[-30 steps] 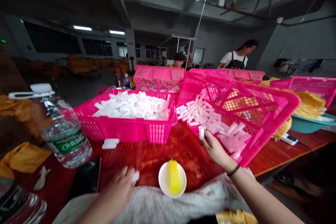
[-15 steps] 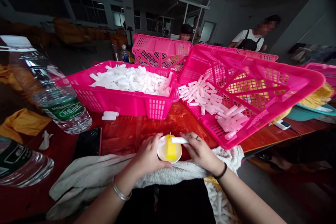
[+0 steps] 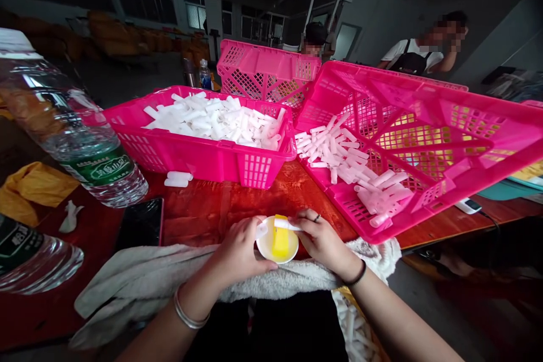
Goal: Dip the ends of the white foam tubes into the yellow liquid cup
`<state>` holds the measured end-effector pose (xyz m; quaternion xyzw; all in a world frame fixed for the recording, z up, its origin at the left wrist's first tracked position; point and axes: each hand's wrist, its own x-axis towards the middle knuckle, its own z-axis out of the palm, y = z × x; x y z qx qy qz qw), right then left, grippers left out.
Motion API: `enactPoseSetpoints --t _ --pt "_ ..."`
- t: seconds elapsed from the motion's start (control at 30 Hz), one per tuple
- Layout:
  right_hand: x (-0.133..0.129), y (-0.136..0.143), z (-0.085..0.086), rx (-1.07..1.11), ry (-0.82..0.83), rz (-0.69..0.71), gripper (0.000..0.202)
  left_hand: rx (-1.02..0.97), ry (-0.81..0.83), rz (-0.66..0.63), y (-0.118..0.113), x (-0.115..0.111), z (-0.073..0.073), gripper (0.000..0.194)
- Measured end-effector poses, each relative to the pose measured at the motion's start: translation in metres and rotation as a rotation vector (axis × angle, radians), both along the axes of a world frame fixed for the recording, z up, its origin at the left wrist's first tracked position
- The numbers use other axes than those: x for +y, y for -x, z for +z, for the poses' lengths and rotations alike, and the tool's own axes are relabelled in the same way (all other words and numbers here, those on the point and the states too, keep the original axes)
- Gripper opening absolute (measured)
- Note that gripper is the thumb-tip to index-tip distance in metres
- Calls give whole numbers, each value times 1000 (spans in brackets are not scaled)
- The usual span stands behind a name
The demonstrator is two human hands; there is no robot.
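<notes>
My left hand (image 3: 244, 246) is closed round the left side of a small white bowl (image 3: 265, 251), with a short white piece (image 3: 262, 230) between its fingers at the rim. In the bowl lies a yellow block (image 3: 280, 241). My right hand (image 3: 320, 240) pinches one end of a white tube (image 3: 286, 225), whose other end lies over the top of the yellow block. A white towel (image 3: 203, 268) stretches below both hands along the table's front edge.
Pink baskets with white tubes, one upright (image 3: 199, 150) and one tilted (image 3: 424, 203), stand beyond the hands. At left are water bottles (image 3: 106, 169), a dark phone (image 3: 139, 223) and yellow cloth (image 3: 40, 184). Behind the baskets is a person (image 3: 418, 56).
The white tube in my right hand has shifted left over the yellow block and is more tilted. The camera view has moved slightly. A person behind has raised a hand to the head.
</notes>
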<state>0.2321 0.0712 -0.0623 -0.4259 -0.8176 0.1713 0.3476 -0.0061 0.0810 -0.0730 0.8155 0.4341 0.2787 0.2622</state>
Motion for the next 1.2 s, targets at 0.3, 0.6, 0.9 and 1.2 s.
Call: enactPoseSetpoints --t 0.3,0.6,0.9,1.2 --pt "0 1 -8 146 163 -80 22 -21 -7 19 0 0 0 80" --pt "-3 3 -14 242 195 -94 23 -4 9 16 0 0 0 80" --pt "-2 2 -9 193 83 -23 15 -21 -1 4 1 -1 0 82" --pt "-2 1 -6 66 -19 -34 16 9 -7 16 1 0 -1 82"
